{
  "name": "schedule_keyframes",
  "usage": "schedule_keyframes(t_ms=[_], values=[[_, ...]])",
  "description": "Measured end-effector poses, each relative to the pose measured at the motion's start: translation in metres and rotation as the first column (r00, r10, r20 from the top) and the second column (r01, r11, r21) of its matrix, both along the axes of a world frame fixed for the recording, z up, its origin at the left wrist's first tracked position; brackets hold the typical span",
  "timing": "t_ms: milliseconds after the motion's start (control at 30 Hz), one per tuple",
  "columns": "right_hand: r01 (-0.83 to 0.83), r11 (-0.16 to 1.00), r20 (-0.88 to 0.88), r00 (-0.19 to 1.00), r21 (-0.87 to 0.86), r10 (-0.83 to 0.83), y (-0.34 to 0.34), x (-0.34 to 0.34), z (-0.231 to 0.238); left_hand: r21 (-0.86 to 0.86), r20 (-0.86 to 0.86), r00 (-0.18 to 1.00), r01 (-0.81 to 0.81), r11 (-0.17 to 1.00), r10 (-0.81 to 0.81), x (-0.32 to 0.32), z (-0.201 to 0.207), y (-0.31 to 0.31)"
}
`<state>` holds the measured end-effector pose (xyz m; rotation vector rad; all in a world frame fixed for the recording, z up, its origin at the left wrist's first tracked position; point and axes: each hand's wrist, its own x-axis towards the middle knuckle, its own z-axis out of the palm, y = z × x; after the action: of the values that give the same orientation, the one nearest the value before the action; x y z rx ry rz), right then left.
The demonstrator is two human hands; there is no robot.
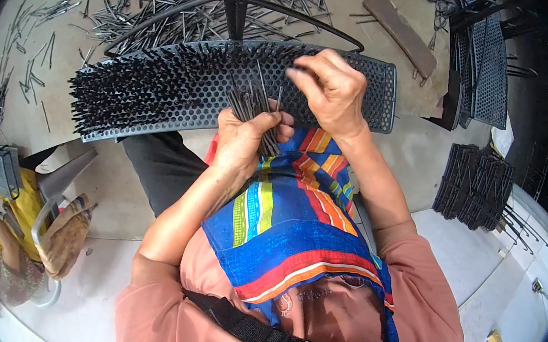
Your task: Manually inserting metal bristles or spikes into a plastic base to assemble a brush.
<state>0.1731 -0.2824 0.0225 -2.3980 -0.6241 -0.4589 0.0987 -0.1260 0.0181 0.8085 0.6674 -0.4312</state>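
Note:
My left hand [243,136] is closed round a bundle of thin dark sticks [251,106], held upright at the near edge of a curved, perforated metal plate [206,111]. One or two sticks poke up above the others. My right hand [334,90] is raised over the plate's right part, thumb and fingers pinched together. Whether anything is between those fingertips I cannot make out. Short black pieces [133,89] stand densely in the holes of the plate's left half and thin out toward the right along its far edge.
A dark metal frame [233,7] rises behind the plate. Loose sticks [161,11] lie heaped on the table, near a flat brown bar [400,31]. More perforated plates [486,59] stand at the right; a dark stack [475,185] sits below them. Another person's arm [0,229] shows at the left.

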Motion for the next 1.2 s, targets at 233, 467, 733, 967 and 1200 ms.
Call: schedule_keyframes(t_ms=[233, 467, 733, 967, 1200], values=[[0.467, 0.564, -0.688, 0.671, 0.681, 0.276, -0.002, -0.026, -0.01, 0.05, -0.005, 1.0, 0.009, 0.999, -0.009, 0.0, 0.004, -0.007], [0.375, 0.478, -0.41, 0.911, 0.794, -0.034, -0.014, 0.0, -0.006, 0.079, -0.031, 0.992, 0.121, 0.99, -0.119, -0.005, -0.002, -0.004], [0.136, 0.939, -0.099, 0.989, 0.316, -0.109, -0.01, 0.003, -0.011, 0.035, -0.041, 0.989, 0.141, 0.989, -0.14, -0.003, -0.001, -0.004], [0.026, 0.993, -0.049, 0.999, 0.112, -0.021, -0.014, -0.002, -0.007, -0.004, -0.02, 0.984, 0.175, 0.985, -0.175, -0.002, 0.001, -0.005], [0.317, 0.831, -0.655, 0.752, 0.456, 0.072, -0.009, -0.023, 0.001, -0.052, 0.059, 0.941, 0.337, 0.94, -0.334, -0.007, -0.001, -0.003]])
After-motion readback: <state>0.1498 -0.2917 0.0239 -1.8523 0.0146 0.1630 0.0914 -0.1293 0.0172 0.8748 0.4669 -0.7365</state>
